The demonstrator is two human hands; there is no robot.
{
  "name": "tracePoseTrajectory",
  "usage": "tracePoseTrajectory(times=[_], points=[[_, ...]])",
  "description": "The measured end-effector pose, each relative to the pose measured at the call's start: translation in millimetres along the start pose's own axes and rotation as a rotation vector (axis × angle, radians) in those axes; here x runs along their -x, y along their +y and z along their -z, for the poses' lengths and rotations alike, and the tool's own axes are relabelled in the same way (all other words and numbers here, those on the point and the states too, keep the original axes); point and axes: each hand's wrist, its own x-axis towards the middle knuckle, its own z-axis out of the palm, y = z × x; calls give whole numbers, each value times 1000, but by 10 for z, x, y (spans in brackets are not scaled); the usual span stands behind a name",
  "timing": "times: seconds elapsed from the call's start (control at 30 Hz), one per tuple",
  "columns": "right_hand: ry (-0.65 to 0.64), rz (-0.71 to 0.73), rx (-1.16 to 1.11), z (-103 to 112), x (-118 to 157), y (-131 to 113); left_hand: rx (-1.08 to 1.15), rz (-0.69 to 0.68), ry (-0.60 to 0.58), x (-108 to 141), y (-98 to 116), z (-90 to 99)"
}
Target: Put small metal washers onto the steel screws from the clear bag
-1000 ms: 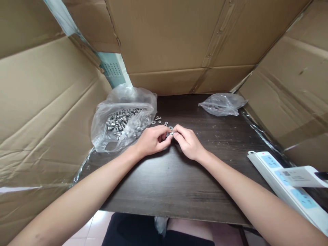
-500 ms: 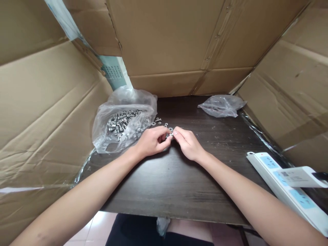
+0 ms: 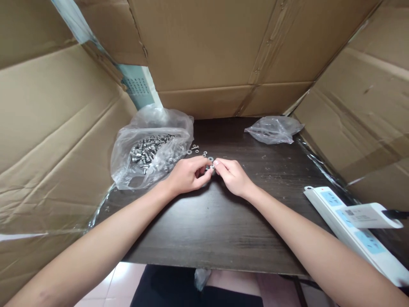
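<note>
Fastener (image 3: 212, 167) pinched between left hand (image 3: 191, 175) and right hand (image 3: 234, 177), fit unclear, with washers (image 3: 209, 158) loose on table (image 3: 211, 230), many bolts (image 3: 145, 150) in bag (image 3: 121, 168).

"Can you make out the small metal piece (image 3: 212, 167) between the left hand (image 3: 190, 175) and right hand (image 3: 232, 175)?"

"No, fingers cover most of it."

"And the tag (image 3: 367, 216) near the worktop (image 3: 204, 230)'s right edge?"

"Print's too small. It hides part of the power strip (image 3: 343, 221), whose near end runs out of view."

"The bag (image 3: 123, 164)?"

"Cloudy plastic blurs its right-hand contents."
</note>
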Motion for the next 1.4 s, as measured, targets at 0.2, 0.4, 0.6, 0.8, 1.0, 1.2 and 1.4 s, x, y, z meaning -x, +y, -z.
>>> tracePoseTrajectory(times=[0.2,0.4,0.6,0.8,1.0,1.2,1.4], points=[[10,-37,-33,-9,9,-9,-44,-3,-9,0,13,11],[25,6,-20,0,9,-21,-55,33,-9,4,14,1],[10,27,23,-19,16,-16,-78,65,-58,-3,6,8],[9,59,38,-31,17,-8,-38,72,-55,0,-3,9],[35,15,35,-25,-1,13,1,70,-33,1,15,11],[48,22,-1,-7,15,-24,-15,82,-15,3,7,-11],[64,26,27,-15,16,-25,15,58,5,4,-14,-16]])
